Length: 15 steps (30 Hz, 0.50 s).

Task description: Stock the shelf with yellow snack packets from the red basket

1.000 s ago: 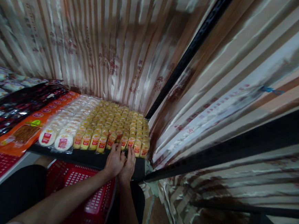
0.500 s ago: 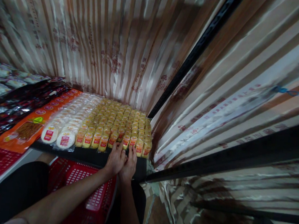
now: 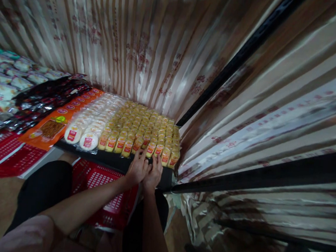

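Note:
Rows of small yellow wrapped cakes (image 3: 141, 129) with red and yellow labels stand close together on a black shelf (image 3: 115, 161). At their front row my left hand (image 3: 137, 169) reaches out, its stretched fingertips touching the lower part of a packet. Right beside it, almost against it, my right hand (image 3: 153, 174) has its fingers extended onto the neighbouring packets. Neither hand visibly lifts a packet. Some of the cakes' lower fronts are hidden behind my fingers. To the left lie flat round white packets (image 3: 89, 141) with pink labels, in overlapping rows.
Farther left are orange snack bags (image 3: 50, 128), dark shiny packets (image 3: 46, 101) and white-and-green packets (image 3: 12, 73). A red plastic basket (image 3: 102, 177) sits below the shelf, between my legs. Striped sheeting (image 3: 150, 51) hangs behind, with a black post (image 3: 218, 79) and rail (image 3: 263, 172) at right.
The camera view has shifted, so the shelf appears a little farther right and higher. Both hands stay at the front row of cakes, with fingers in nearly the same places.

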{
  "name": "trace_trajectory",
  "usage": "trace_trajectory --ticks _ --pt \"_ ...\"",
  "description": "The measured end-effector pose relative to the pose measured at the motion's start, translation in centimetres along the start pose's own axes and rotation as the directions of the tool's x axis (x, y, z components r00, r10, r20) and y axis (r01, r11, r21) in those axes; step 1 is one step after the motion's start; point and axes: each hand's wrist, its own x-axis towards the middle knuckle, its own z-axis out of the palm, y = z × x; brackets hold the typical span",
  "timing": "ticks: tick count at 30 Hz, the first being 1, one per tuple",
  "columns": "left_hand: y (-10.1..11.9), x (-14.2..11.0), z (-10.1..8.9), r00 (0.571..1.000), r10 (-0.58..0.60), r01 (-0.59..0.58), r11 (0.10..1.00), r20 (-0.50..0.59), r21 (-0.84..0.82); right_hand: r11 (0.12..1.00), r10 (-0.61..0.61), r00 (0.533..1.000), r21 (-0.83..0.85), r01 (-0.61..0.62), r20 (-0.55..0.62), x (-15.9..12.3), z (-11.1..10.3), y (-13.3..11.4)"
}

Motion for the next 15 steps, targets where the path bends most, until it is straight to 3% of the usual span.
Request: trace_trajectory --ticks 5,7,9,10,11,12,14,15 --pt "-2.5 -4.4 -2.6 0.997 0.074 -0.074 0.996 -0.022 -0.042 0.995 -0.072 0.994 0.058 0.077 -0.079 -0.4 -0.8 -1.1" --pt "-4.3 -7.2 -4.0 0.997 0.055 -0.053 0.997 0.047 -0.050 0.980 -0.136 0.985 0.131 0.149 -0.102 -1.3 -1.2 -1.8" --pt "-6.5 -9.7 -5.5 0.981 -0.049 0.048 0.999 0.189 0.012 0.952 -0.189 0.979 0.230 0.201 -0.076 -2.8 -1.3 -2.7" --pt "-7.7 -10.7 -6.3 0.947 -0.165 0.148 0.985 0.275 0.084 0.935 -0.213 0.977 0.285 0.212 -0.029 -3.8 -1.1 -3.2" --pt "-8.9 -11.4 -7.0 0.883 -0.324 0.273 0.943 0.341 0.187 0.918 -0.239 0.970 0.336 0.209 0.050 -4.9 -0.8 -3.8" --pt "-10.1 -11.8 -7.7 0.779 -0.501 0.405 0.861 0.377 0.308 0.905 -0.264 0.952 0.381 0.188 0.157 -6.1 -0.2 -4.2" --pt "-12.6 -11.9 -8.8 0.652 -0.659 0.518 0.748 0.375 0.414 0.907 -0.245 0.877 0.418 0.056 0.414 -8.5 1.7 -4.9" --pt "-13.7 -11.7 -9.2 0.615 -0.696 0.545 0.715 0.372 0.438 0.915 -0.190 0.815 0.401 -0.056 0.547 -9.7 2.9 -5.1"
